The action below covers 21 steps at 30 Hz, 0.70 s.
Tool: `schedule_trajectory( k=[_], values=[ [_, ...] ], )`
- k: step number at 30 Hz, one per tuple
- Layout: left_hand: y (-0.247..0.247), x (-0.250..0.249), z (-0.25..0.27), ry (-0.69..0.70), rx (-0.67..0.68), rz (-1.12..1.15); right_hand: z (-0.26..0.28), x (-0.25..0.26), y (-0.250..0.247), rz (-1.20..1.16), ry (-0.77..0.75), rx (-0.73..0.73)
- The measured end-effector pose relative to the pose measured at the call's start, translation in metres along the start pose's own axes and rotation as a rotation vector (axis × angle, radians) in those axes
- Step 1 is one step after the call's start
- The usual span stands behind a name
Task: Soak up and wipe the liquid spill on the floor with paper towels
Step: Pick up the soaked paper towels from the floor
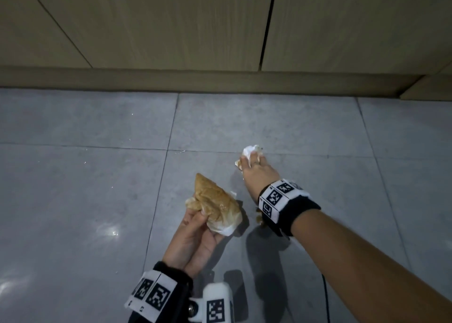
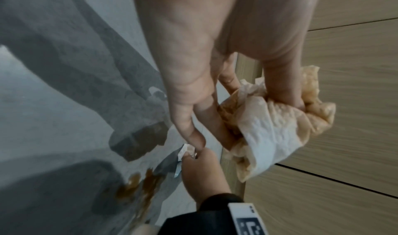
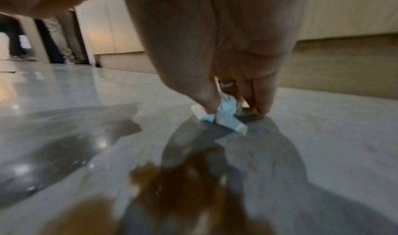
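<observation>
A brown-soaked towel [image 1: 215, 206] is being gripped by the curled left hand [image 1: 195, 237]; beyond it, a white wad [image 1: 250, 152] is being clutched against the floor [image 1: 97, 188] by the right hand [image 1: 256, 171].

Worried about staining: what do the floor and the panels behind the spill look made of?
Floor: probably glazed or polished grey tile; grout lines divide it and it mirrors light. Panels: pale wood-grain, matte, likely laminate or veneer, with dark seams between them. Brown spill sits pooled on the floor's surface.
</observation>
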<state>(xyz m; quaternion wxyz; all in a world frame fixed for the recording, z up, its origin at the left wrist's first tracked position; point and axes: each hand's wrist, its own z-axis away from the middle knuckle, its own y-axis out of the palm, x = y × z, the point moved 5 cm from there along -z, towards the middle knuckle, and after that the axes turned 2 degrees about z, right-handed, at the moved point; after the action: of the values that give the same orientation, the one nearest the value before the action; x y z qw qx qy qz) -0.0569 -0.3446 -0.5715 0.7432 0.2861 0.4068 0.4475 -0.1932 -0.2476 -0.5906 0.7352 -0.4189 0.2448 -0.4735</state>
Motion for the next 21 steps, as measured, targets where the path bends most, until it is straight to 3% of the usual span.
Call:
schedule_trajectory(
  k=[9, 15, 21],
  values=[
    [-0.007, 0.005, -0.011, -0.017, 0.025, 0.029, -0.003, 0.004, 0.002, 0.072, -0.058, -0.066],
    [-0.011, 0.008, -0.021, -0.027, 0.029, 0.012, -0.011, 0.004, 0.002, 0.061, -0.098, 0.009],
    [0.0, 0.009, -0.02, -0.006, 0.059, 0.027, -0.007, -0.005, -0.015, -0.107, -0.134, 0.025]
  ],
)
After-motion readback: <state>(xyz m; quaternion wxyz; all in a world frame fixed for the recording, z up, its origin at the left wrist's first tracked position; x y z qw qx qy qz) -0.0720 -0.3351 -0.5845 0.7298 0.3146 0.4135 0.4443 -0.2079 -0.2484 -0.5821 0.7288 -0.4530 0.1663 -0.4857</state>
